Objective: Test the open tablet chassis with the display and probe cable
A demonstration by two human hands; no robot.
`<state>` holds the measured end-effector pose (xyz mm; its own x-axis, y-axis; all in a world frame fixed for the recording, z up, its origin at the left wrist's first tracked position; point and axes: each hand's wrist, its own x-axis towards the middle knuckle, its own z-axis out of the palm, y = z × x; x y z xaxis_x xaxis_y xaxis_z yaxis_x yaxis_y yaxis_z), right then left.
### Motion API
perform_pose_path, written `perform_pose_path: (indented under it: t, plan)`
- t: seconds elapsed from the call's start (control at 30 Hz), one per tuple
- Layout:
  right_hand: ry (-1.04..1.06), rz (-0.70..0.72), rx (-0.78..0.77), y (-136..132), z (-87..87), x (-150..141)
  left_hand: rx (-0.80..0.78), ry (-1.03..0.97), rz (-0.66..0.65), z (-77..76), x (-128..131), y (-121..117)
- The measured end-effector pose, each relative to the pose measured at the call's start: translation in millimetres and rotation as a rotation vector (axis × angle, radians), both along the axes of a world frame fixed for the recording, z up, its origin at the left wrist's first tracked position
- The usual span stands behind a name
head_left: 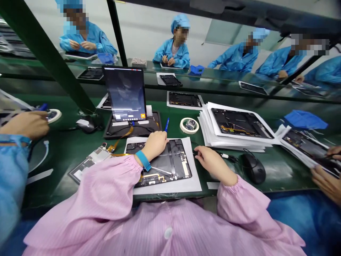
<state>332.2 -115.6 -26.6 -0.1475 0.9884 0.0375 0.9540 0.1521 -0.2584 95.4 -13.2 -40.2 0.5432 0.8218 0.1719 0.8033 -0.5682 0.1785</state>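
An opened black tablet body (170, 161) lies on a white sheet (195, 183) in front of me on the green bench. My left hand (156, 142), with a blue wrist strap, rests curled on the tablet's far left part. My right hand (210, 160) lies at the tablet's right edge, fingers bent, touching the sheet. Whether either hand pinches a small part I cannot tell. A blue pen (166, 124) lies just beyond my left hand.
An upright lit tablet (125, 92) stands in a black holder behind. A tape roll (189, 125), a black mouse (253, 167), a stack of sheets with tablet bodies (237, 124) and a circuit board (89, 161) surround it. Co-workers' hands appear at the left (25, 124) and right (326, 181).
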Motion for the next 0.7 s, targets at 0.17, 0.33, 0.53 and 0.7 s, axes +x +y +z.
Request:
perform_pose_path:
  t: [0.17, 0.33, 0.53, 0.7]
  plan:
    - [0.232, -0.124, 0.084, -12.5, -2.2, 6.0, 0.049, 0.041, -0.038, 5.1, 0.8, -4.1]
    - [0.629, -0.107, -0.066, -29.2, -0.3, 5.1, -0.043, -0.080, -0.101, 6.7, 6.1, -13.1]
    - [0.478, -0.020, -0.003, -32.6, -2.5, 1.1, -0.191, -0.052, -0.083, -2.5, 11.3, -14.0]
    - [0.463, 0.055, 0.028, -31.1, -7.0, 1.7, -0.179, -0.056, -0.081, -2.9, 7.0, -12.7]
